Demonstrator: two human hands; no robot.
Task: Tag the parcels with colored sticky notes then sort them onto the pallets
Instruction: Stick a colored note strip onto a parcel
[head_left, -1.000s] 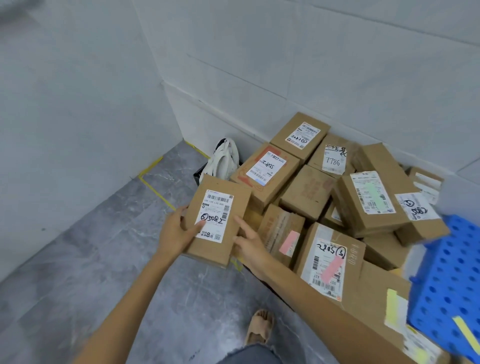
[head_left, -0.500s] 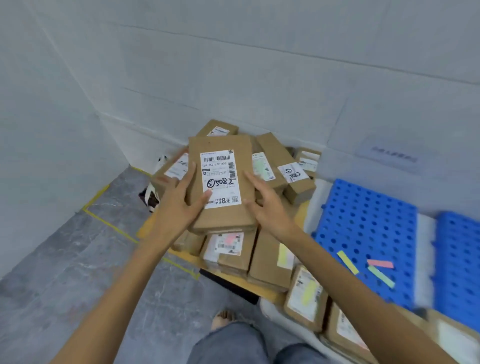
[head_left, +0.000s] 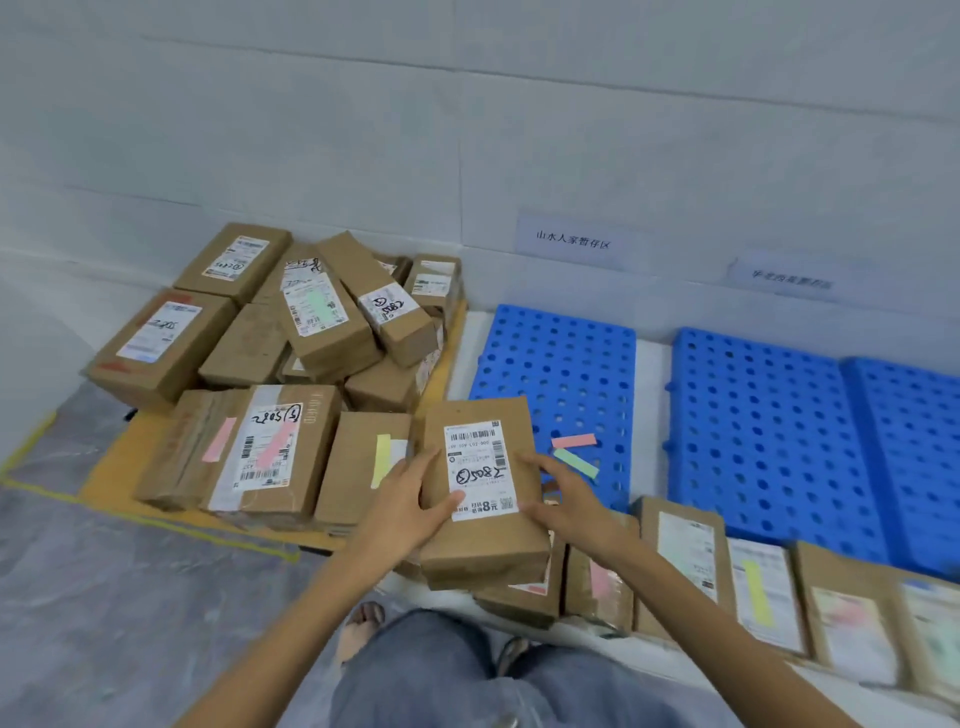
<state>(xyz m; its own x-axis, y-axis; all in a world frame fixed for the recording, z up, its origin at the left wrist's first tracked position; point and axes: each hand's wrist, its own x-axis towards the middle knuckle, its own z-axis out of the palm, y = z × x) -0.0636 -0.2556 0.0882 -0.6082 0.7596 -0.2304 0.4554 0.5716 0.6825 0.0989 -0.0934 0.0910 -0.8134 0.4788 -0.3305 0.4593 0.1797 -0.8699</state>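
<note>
Parcel in hand: at the near corner of a blue pallet (head_left: 561, 364), I hold one brown cardboard parcel (head_left: 485, 545), label facing me.
My left hand (head_left: 410, 506) and right hand (head_left: 566, 499) clasp its long sides; the white label (head_left: 480, 470) carries barcodes and black handwritten digits.

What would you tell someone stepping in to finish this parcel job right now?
Left hand and right hand: both grip one parcel by its sides; no sticky note shows on it.
Loose pink note and green note lie on the nearest blue pallet.
Done: several parcels in the pile carry notes.
Left: tag this one, then sort parcels onto pallets.
</note>
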